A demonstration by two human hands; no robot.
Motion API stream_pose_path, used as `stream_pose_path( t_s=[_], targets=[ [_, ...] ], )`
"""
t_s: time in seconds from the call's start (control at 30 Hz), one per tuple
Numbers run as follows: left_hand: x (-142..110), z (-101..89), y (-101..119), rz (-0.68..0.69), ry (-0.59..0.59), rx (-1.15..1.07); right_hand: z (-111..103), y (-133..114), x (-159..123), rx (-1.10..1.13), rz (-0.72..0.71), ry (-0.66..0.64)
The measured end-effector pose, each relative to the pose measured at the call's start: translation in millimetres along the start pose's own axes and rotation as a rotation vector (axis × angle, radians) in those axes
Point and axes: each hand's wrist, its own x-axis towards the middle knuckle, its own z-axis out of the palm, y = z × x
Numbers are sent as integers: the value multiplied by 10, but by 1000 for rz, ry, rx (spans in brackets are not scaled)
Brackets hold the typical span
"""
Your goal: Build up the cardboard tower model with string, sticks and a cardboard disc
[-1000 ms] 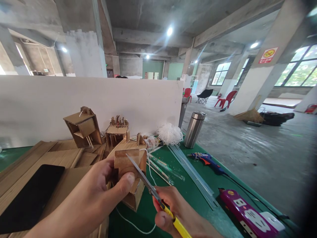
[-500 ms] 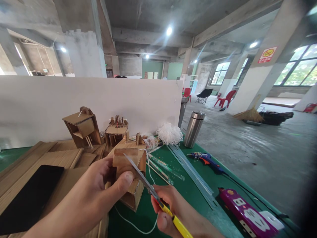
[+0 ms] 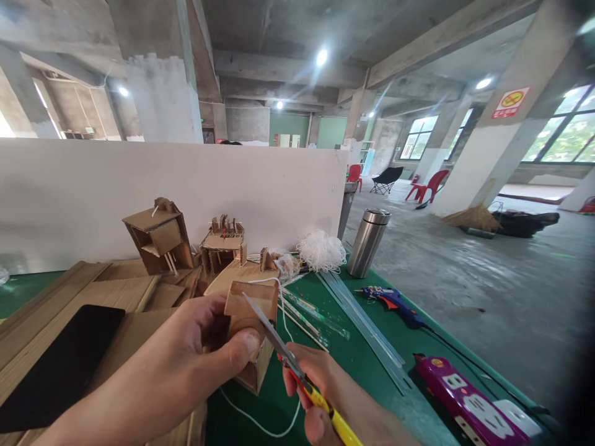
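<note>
Two hands in work, both closed on something. Left hand [image 3: 186, 347]: thumb on the near face, fingers behind, grip shut down to the thickness of the cardboard box [image 3: 255, 294]. Right hand [image 3: 325, 378]: fingers wrapped round the yellow and red handles of what looked like scissors [image 3: 297, 371], blades nearly together, tip over the box's upper part. Couldn't tell if the tip touched.

Box was in front of the person, left hand on it, over the green surface [image 3: 223, 433]. Couldn't tell if its base was resting. My read: light, stiff along flat panels, weak at edges and glued joints, dry and not slippery. Best hold was low on a side panel, thumb and fingers opposed, light squeeze; hard pressure would have dented it. Scissors: rigid, heavier, take by the handles only, blade ran close to the left thumb.

Next out: white string [image 3: 275, 436], limp, looped beside the box, easy to snag. Thin sticks [image 3: 302, 325] and clear strips [image 3: 367, 334] lay to the right, then glue gun [image 3: 400, 306] and purple power strip [image 3: 465, 396]. Steel bottle [image 3: 369, 244] stood upright behind the strips. Dark flat slab [image 3: 65, 365] lay on cardboard sheets [image 3: 46, 303], left.
</note>
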Motion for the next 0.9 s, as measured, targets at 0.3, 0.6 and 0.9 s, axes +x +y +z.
stream_pose_path(
  t_s=[0.3,0.6,0.9],
  targets=[
    [8,5,29,-5,-12,24,-66,-89,1,-105,19,-19],
    [38,-8,44,-57,-17,66,-46,-42,-7,-126,-3,1],
    [17,-18,31,-11,66,154,-62,-42,-47,-16,53,-10]
  ],
)
